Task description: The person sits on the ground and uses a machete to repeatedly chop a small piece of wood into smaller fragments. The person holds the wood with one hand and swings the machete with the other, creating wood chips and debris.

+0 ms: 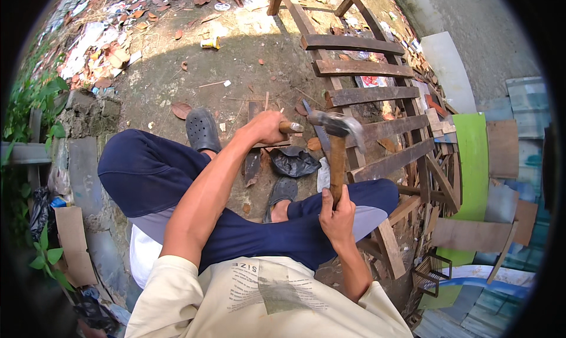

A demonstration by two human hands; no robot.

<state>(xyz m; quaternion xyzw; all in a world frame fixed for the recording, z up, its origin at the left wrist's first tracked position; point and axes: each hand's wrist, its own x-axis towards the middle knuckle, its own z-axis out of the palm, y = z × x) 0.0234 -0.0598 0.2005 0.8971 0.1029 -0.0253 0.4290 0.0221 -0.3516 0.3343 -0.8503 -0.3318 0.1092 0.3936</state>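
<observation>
My left hand (268,127) is closed around a tool with a short round wooden handle (291,127), whose butt points right. Its working end is hidden by my fingers, so I cannot tell if it is a chisel. Below that hand, dark wood pieces (252,110) lie on the ground. My right hand (338,215) grips the lower end of a claw hammer (337,164). The hammer stands nearly upright in view, its blurred metal head to the right of the wooden handle's butt, apart from it.
A slatted wooden frame (377,95) lies at the right. A long, narrow metal blade (316,126) and a black plastic bag (293,161) lie between my feet and the frame. Scrap boards and a green panel (470,179) stand farther right. Broken blocks (91,114) edge the left.
</observation>
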